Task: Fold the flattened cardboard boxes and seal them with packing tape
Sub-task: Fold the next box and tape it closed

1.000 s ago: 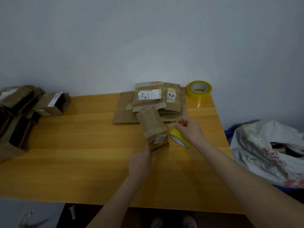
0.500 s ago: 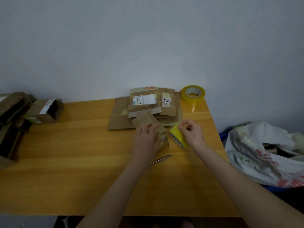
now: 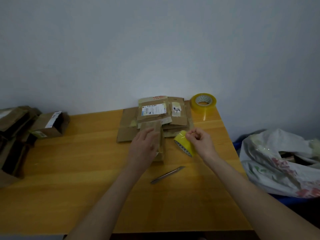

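Toward 12 o'clock on the table (image 3: pixel 78 196), hard against the wall (image 3: pixel 155 49): stack of flattened boxes (image 3: pixel 128 132), printed label uppermost. At 1 o'clock of it, on the table's back right corner, spare tape roll (image 3: pixel 203 103) lying flat. Bare wood open from 6 to 9 o'clock, near edge running along the bottom of the view, right edge close beside the right forearm. At the stack's front edge, small box (image 3: pixel 161 148), much of it hidden under the left hand (image 3: pixel 142 148); blurred, fingers roughly straight and laid on the cardboard. At 3 o'clock of that box, right hand (image 3: pixel 201 142), fingers curled, thumb and fingertips pinching at the top rim of a yellow tape roll (image 3: pixel 181 144), tilted, lower rim at or near the wood; hard to tell whether a loose end of tape sits in the pinch. At 6 o'clock of the box, thin metal cutter (image 3: pixel 167 174), lying apart from both hands. At 9 o'clock, folded box (image 3: pixel 50 125) on its side, open end dark, contents not to be made out. Beyond it, pile of brown boxes (image 3: pixel 15 135), cut off by the left edge of the view. Off the table at 3 o'clock, white plastic bag (image 3: pixel 277 170) with red print, mouth open, contents dim, cut off at the right.
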